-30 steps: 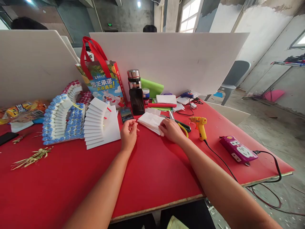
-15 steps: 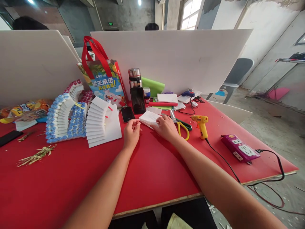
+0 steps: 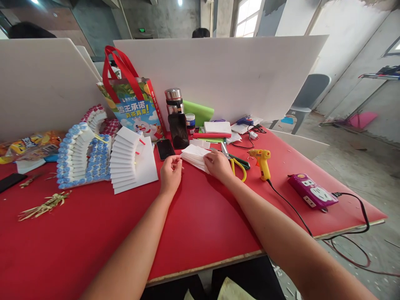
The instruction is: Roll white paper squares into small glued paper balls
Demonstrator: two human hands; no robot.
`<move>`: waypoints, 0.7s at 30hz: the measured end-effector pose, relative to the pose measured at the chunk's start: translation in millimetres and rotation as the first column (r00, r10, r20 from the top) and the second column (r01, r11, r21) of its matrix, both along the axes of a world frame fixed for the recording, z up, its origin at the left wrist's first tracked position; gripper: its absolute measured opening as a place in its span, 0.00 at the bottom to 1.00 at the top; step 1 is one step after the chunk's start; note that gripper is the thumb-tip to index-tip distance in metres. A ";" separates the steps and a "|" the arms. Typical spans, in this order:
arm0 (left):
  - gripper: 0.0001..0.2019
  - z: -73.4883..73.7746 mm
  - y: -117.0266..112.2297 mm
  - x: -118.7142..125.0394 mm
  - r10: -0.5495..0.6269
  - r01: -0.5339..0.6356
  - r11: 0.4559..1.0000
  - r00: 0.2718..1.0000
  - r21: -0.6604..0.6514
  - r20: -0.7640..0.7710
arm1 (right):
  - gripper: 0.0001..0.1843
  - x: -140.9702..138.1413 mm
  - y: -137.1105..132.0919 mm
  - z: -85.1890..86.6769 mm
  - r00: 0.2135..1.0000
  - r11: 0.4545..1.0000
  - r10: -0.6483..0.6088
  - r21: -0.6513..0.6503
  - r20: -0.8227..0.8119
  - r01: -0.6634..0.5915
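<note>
My left hand (image 3: 170, 171) rests on the red table (image 3: 193, 225), its fingers curled in a loose pinch beside a stack of white foam pieces (image 3: 194, 155); what it pinches, if anything, is too small to tell. On the right end of that stack lies my right hand (image 3: 218, 165), fingertips gripping its top pieces. Left of my hands stands a fanned model of white foam steps (image 3: 129, 163), next to a curved one edged with blue caps (image 3: 79, 156). A dark phone (image 3: 165, 148) lies just beyond my left hand.
Yellow-handled scissors (image 3: 236, 163), a yellow glue gun (image 3: 262, 160) and a purple power strip (image 3: 312, 192) with its cable lie to the right. A red-handled bag (image 3: 133, 104), a flask (image 3: 173, 100) and a green roll (image 3: 198, 112) stand before the white partition (image 3: 237, 75). Dried straw (image 3: 43, 206) lies left.
My right hand has slid left along the stack of white pieces, and my left hand has moved slightly up toward it. The view shifted a little.
</note>
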State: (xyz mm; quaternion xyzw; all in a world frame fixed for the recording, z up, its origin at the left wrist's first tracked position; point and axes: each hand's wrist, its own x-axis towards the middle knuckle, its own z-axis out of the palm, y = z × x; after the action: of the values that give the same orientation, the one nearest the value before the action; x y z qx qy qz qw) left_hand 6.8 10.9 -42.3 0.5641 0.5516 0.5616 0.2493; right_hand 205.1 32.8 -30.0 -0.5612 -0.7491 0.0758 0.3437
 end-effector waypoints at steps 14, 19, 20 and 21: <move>0.26 2.2 5.6 -7.0 0.002 0.009 0.999 0.971 -0.045 0.240 | 0.12 11.6 -16.9 20.3 0.986 0.986 0.163 -0.033 -0.024 -0.164; 0.26 5.5 4.9 -6.4 0.011 0.031 0.992 0.942 -0.120 0.336 | 0.14 11.6 -15.5 17.2 0.982 0.998 0.056 -0.019 -0.180 -0.060; 0.27 6.2 4.5 -5.8 0.013 0.035 0.990 0.941 -0.135 0.338 | 0.14 13.3 -14.5 16.9 0.970 0.999 0.018 -0.021 -0.243 -0.024; 0.27 6.8 4.0 -5.0 0.013 0.038 0.988 0.944 -0.149 0.330 | 0.15 15.4 -13.3 16.5 0.953 1.000 -0.012 -0.027 -0.303 0.003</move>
State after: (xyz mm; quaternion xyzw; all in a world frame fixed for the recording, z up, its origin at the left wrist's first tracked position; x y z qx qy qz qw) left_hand 1.8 15.0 -35.5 0.4449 0.5401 0.6023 0.3841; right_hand 220.5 19.5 -13.5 -0.5503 -0.6844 0.1695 0.4473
